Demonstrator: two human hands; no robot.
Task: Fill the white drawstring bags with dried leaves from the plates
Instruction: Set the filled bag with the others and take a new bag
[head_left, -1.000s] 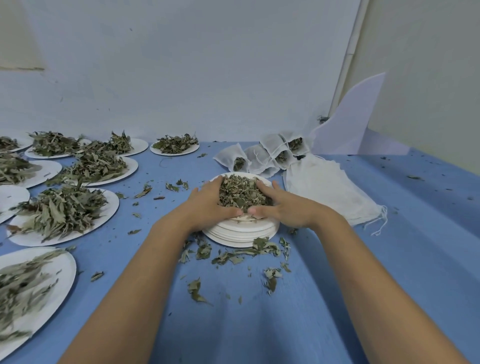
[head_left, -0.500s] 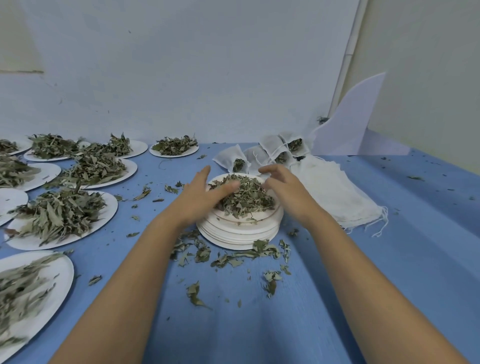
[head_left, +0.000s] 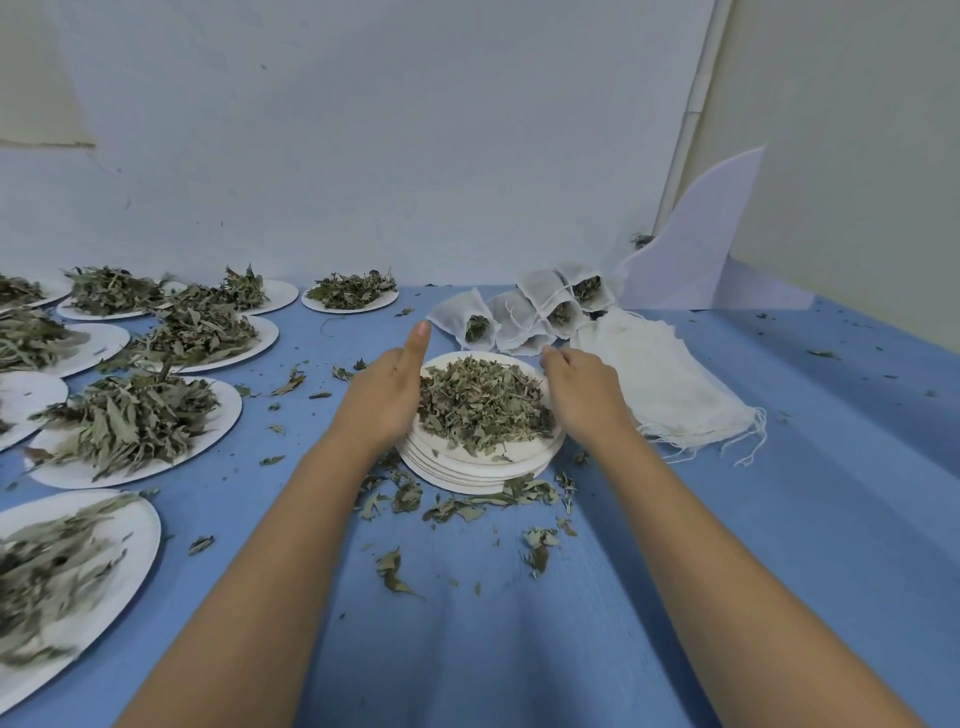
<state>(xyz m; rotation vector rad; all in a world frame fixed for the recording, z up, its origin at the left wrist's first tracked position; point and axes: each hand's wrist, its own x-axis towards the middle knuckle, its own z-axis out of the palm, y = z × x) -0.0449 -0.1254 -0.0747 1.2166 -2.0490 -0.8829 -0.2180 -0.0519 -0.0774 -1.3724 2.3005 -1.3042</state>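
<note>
Dead centre of the frame: stack of white plates (head_left: 470, 475), topped with a heap of dried leaves (head_left: 483, 402). Left hand (head_left: 384, 400) flat against the left edge of the heap, fingers straight, forefinger poking up past the far rim, gripping nothing. Right hand (head_left: 582, 395) on the right edge, fingers loosely bent over the leaves near the far rim, nothing pinched as far as visible. Heap boxed in between both palms.

Just behind the stack, upper centre: cluster of white drawstring bags (head_left: 470, 325) with leaves inside, mouths facing the camera, close to the far rim but apart from it. Right of the stack, just beside the right hand: flat pile of empty-looking bags (head_left: 660, 379), frayed strings trailing off its near-right corner.

Left half pretty crowded: plates of longer leaves (head_left: 130, 431) set close together, right out to the left edge of the frame. Loose scraps (head_left: 467, 506) scattered along the near rim of the stack. Plenty of bare blue tabletop (head_left: 779, 519) lower centre and over on the right. White board (head_left: 696, 249) propped in the upper right, by the wall.
</note>
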